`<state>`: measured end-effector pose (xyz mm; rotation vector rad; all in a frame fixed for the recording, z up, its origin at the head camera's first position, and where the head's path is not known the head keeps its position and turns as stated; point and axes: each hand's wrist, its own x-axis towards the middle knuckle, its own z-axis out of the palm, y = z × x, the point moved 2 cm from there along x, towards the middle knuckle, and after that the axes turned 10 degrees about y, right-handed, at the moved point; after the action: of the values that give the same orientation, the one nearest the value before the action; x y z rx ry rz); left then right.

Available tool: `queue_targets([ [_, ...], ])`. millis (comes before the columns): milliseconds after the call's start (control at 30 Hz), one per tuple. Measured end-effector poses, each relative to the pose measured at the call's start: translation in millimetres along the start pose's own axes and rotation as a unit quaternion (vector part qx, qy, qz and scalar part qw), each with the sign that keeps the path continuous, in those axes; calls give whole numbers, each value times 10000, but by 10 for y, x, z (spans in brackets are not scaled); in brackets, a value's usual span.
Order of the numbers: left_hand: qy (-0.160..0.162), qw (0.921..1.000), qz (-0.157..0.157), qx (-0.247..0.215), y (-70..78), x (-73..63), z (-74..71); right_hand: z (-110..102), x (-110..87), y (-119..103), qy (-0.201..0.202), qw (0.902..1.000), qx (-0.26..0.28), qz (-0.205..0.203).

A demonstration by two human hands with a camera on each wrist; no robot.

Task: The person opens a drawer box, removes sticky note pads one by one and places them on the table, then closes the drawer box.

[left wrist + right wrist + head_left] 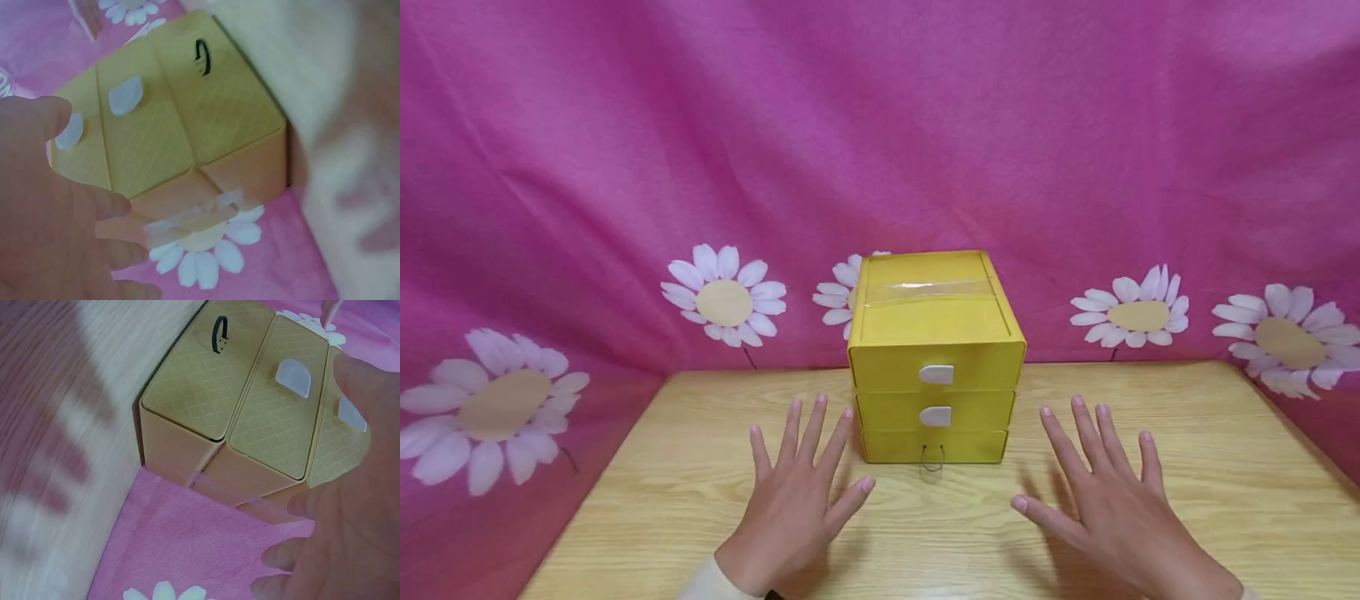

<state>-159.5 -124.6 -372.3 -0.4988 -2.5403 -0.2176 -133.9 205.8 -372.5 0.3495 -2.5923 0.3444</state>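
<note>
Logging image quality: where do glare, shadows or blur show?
Head view: glare on the clear tape atop the yellow drawer unit, soft shadows beside the left hand and right hand; left wrist view: hazy, blurred table; right wrist view: finger-shaped shadows across the table.

A yellow three-drawer box (937, 353), its insides out of sight, partly hides a white daisy (833, 297). In their wrist views, the left hand (53, 209) and right hand (350, 512) are cut off.
</note>
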Motion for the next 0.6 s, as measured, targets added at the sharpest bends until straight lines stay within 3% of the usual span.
queue_targets([
  [300, -268, 9943, -431, -939, -162, 341, -153, -59, 80, -84, 33, 10000, 65, -30],
  [433, -182, 9851, -658, -1582, -244, 547, -172, -122, 161, -131, -5, 9995, 308, 23],
  [600, 80, 9661, -771, -2463, -294, 808, -127, -201, 257, -185, 59, 9976, 692, 18],
])
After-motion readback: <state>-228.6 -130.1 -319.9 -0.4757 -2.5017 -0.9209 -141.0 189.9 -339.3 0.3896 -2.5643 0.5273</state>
